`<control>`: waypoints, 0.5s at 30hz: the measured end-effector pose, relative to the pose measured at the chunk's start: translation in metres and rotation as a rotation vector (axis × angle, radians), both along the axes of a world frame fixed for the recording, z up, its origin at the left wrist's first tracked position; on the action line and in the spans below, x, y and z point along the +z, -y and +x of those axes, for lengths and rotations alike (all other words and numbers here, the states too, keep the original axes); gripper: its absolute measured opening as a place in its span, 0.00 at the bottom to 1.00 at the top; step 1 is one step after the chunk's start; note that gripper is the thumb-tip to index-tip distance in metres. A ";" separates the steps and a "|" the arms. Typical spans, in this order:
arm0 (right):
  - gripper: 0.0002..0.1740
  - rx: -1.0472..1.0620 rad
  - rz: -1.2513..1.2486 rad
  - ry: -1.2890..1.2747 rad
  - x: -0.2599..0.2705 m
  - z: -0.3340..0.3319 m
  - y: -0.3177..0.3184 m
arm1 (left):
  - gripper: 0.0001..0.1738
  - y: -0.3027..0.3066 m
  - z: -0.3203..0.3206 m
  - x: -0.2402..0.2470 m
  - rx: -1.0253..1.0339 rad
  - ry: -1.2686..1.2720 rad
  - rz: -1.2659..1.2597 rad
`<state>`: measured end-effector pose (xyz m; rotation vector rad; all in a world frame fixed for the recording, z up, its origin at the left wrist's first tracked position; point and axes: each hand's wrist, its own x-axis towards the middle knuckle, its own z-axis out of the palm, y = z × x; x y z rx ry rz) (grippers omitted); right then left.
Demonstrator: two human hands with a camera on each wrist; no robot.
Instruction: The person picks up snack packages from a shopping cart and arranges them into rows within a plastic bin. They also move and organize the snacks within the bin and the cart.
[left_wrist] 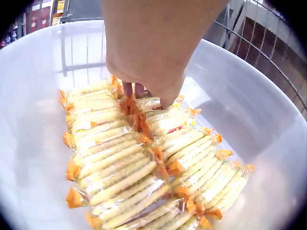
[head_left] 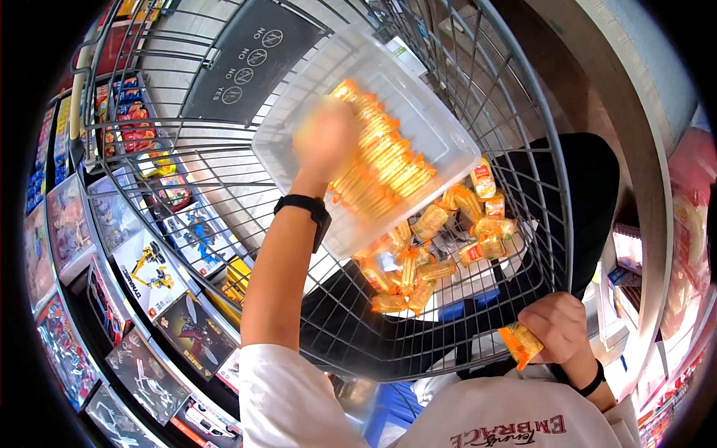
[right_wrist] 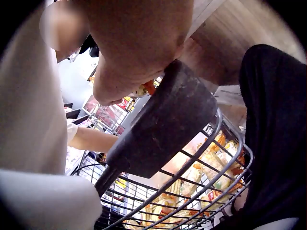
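Note:
Two rows of clear-wrapped snack packets with orange ends point(head_left: 385, 149) point(left_wrist: 124, 167) fill part of a translucent plastic bin point(head_left: 441, 134) point(left_wrist: 33, 115). My left hand point(head_left: 326, 140) point(left_wrist: 146, 72) reaches down into the bin, blurred in the head view; in the left wrist view its fingers and thumb lie around a packet point(left_wrist: 152, 103) at the far end of the rows, fingertips partly hidden. Outside the cart's near right corner, my right hand point(head_left: 554, 326) point(right_wrist: 134, 52) grips a single orange-ended packet point(head_left: 520, 344), mostly hidden by the hand in the right wrist view.
The bin stands tilted in a wire shopping cart point(head_left: 560, 187) point(right_wrist: 182, 179). Loose packets point(head_left: 426, 269) point(right_wrist: 206, 172) lie in the cart beside the bin. A dark panel point(head_left: 250, 60) is on the cart's far side. Shelves of boxed toys point(head_left: 149, 272) run along the left.

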<state>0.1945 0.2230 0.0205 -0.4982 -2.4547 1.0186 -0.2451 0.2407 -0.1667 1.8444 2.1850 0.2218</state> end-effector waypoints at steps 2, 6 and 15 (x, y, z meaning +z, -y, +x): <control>0.18 -0.009 -0.001 0.000 0.000 0.000 0.001 | 0.18 -0.001 -0.001 -0.006 0.060 -0.050 -0.046; 0.19 0.000 0.008 0.002 0.000 0.000 0.000 | 0.15 -0.006 -0.005 -0.008 0.101 0.036 -0.047; 0.19 0.007 -0.001 -0.003 0.001 0.000 -0.002 | 0.08 -0.020 -0.018 -0.028 0.055 -0.099 -0.162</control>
